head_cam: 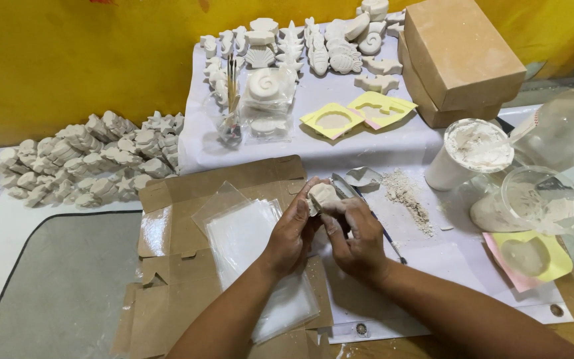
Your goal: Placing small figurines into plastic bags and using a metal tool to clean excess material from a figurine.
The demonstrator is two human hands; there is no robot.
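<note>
White plaster piece pinched between the fingers of left hand and right hand, above the flattened cardboard. Clear plastic bags just beneath. Far right, tan box; yellow moulds left of it. Powder cup right. Heap of white casts far left; bare grey mat near left.

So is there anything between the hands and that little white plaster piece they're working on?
Nothing visible. Both hands already grip the small white plaster piece: the left hand wraps it from the left and the right hand from below right, fingers touching it directly, above the flattened cardboard.
</note>
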